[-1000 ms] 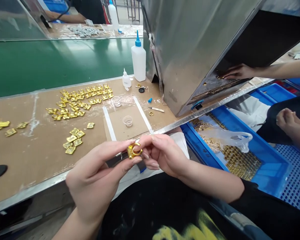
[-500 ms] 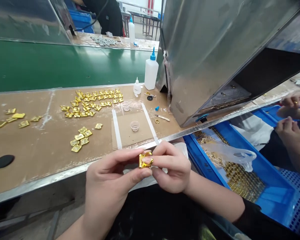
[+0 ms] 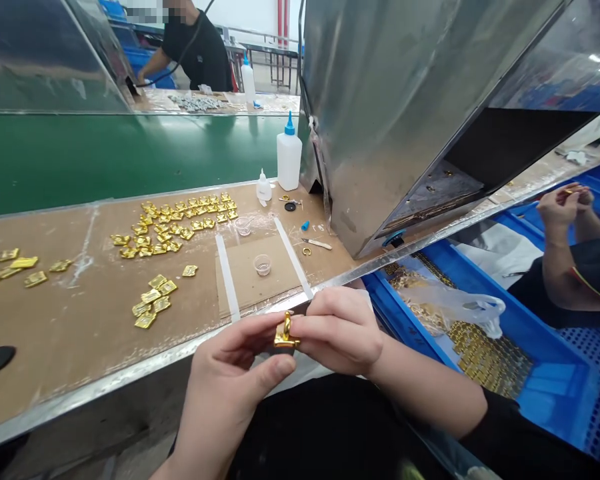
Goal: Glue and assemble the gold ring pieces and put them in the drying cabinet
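A shiny gold ring [image 3: 284, 339] with a flat square face is held up between my hands, just past the table's front edge. My left hand [image 3: 230, 377] pinches it from the left between thumb and fingers. From the other side, my right hand [image 3: 347, 330] has its fingertips closed on the band; its thumb is mostly hidden. Beyond them, a small clear cup [image 3: 263, 265] stands on a cardboard sheet [image 3: 243, 293] edged with white tape. Several gold square pieces [image 3: 155, 300] lie loosely to the left, and a larger group of gold pieces [image 3: 165, 227] sits behind them.
Behind the cup stand a small dropper bottle [image 3: 263, 190] and a large blue-capped bottle [image 3: 289, 160]. A craft knife [image 3: 317, 244] lies near a slanted metal housing [image 3: 380, 133]. Blue bins [image 3: 555, 393] are at right, beside a co-worker's hands [image 3: 563, 203]. A green belt [image 3: 130, 153] runs behind.
The gold ring has turned in my fingers, so its band now shows edge-on above the square face. The view has shifted slightly, and a person across the belt shows more.
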Tool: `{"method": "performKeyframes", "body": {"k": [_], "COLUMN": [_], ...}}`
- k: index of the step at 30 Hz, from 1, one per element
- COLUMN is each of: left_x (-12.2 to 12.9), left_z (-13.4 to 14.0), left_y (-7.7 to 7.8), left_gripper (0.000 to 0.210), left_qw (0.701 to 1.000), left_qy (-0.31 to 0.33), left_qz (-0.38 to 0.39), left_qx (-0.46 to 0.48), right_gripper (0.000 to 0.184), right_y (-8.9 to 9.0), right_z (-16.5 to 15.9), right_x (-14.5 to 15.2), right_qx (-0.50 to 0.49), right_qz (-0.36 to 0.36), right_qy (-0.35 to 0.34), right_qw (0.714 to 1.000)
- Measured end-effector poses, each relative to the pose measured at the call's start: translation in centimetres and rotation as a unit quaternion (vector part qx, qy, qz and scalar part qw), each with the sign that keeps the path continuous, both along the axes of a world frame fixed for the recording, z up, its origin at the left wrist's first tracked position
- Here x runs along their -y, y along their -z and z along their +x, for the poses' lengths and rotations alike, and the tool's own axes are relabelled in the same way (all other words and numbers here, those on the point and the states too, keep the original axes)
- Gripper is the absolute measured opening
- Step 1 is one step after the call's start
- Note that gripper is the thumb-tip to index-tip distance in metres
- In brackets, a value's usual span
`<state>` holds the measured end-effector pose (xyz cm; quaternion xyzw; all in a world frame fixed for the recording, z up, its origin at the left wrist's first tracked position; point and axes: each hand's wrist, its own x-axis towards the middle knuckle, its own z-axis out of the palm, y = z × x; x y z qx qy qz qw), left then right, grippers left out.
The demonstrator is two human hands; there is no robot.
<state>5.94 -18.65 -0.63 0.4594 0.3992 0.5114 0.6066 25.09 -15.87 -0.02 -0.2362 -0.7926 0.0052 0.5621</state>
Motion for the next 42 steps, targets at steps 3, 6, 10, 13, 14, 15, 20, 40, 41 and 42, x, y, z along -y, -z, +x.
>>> {"method": "performKeyframes", "body": {"k": [3,6,10,13,14,15,20,40,41,42], "left_x": [0.2,0.6,0.8,0.7,0.7,0.7,0.7,0.0,0.1,0.2], "left_z": [-0.5,-0.8,-0.9,-0.9,-1.0,-1.0,-0.9,-0.9,-1.0,-1.3], "left_y": [-0.7,-1.2,-1.2,-1.0,-1.0,-1.0,-1.3,-2.0,-2.3,-2.5], "left_gripper": [0.038,0.035,0.034,0.034,0.034,0.034,0.03,0.029,0.031,0.034], "left_qw": [0.994,0.984,0.975,0.964,0.959,0.953,0.956,0.988,0.979,0.968], "left_qy": [-0.051,-0.073,-0.048,-0.041,-0.042,-0.045,-0.058,-0.081,-0.098,-0.105], "left_qz": [0.065,0.108,0.164,0.222,0.245,0.266,0.251,0.105,0.14,0.176], "left_qx": [-0.077,-0.118,-0.144,-0.14,-0.138,-0.137,-0.138,-0.08,-0.113,-0.145], "right_gripper": [0.007,0.008,0.009,0.011,0.011,0.011,0.01,0.027,0.023,0.018], "right_y": [-0.1,-0.1,0.0,0.0,0.0,-0.1,-0.7,0.4,0.5,0.6], "right_z": [-0.1,0.0,-0.1,-0.3,-0.3,-0.3,-0.1,-0.1,-0.3,-0.4], "right_x": [0.4,0.7,0.7,0.8,0.9,1.0,1.0,0.8,0.8,0.8], "right_qx": [-0.021,-0.025,-0.027,-0.036,-0.039,-0.041,0.006,-0.071,-0.097,-0.122], "right_qz": [-0.034,-0.029,-0.013,-0.024,-0.031,-0.036,-0.027,-0.043,-0.097,-0.163], "right_qy": [0.006,0.004,-0.017,-0.022,-0.022,-0.022,-0.01,0.017,0.005,-0.018], "right_qw": [0.999,0.999,0.999,0.999,0.999,0.998,1.0,0.996,0.991,0.979]}}
